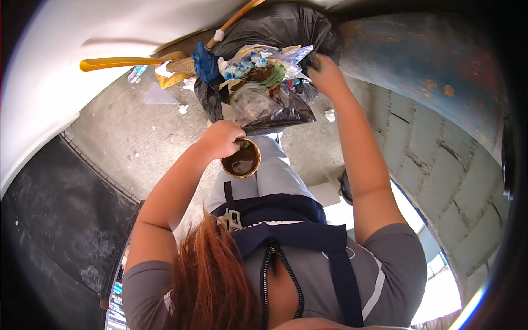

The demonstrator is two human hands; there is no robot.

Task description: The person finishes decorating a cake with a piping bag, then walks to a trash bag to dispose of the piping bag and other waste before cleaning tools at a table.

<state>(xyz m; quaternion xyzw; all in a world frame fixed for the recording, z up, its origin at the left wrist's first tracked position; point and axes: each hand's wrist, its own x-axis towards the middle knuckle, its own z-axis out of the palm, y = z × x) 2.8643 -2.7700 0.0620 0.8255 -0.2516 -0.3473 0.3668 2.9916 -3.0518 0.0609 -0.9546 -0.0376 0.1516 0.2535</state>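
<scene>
My left hand (220, 140) grips the rim of a small round container (241, 159), brown inside with a paler rim. A bit of green matter clings inside it, near my fingers. Beyond it, a black plastic garbage bag (284, 22) lies open and full of rubbish. Crumpled blue-and-white wrappers (247, 66), clear plastic film (253, 101) and green plastic (277, 74) show in its mouth. At the bag's right side is my right hand (328, 76), fingers bent against the black plastic. Its fingertips are blurred, so I cannot tell whether they pinch the bag.
Left of the bag lie a yellow dustpan (123, 62), broom bristles (181, 66) and a blue plastic bag (205, 62). A wooden stick (235, 22) leans behind. Litter dots the concrete floor (123, 119). A rusty blue drum (425, 66) and a block wall (437, 165) stand right.
</scene>
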